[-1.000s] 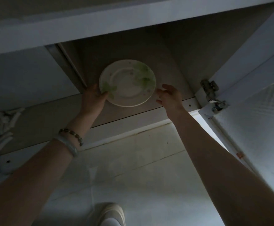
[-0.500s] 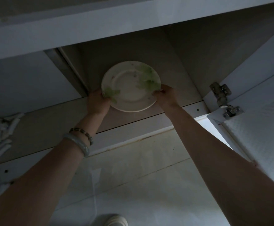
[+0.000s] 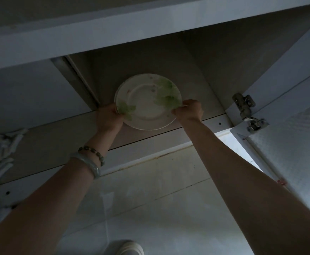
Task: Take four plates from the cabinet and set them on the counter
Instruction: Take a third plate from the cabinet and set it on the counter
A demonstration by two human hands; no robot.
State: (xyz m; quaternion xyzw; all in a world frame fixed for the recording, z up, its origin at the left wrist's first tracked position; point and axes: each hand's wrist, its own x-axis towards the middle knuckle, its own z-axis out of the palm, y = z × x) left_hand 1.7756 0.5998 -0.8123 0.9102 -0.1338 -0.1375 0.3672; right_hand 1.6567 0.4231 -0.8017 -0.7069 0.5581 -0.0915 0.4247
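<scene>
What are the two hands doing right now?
Left hand: closed, gripping the left edge of the plates.
Right hand: closed, gripping the right edge of the plates.

Inside the grey cabinet (image 3: 150,137), a stack of round white leaf-printed plates (image 3: 147,105), left hand (image 3: 109,118) on the stack's left rim, right hand (image 3: 189,111) on its right rim, silver metal hinge (image 3: 242,103) right of the stack, white textured cabinet door (image 3: 288,144) further right, bundle of white sticks (image 3: 1,150) far left of the stack
</scene>
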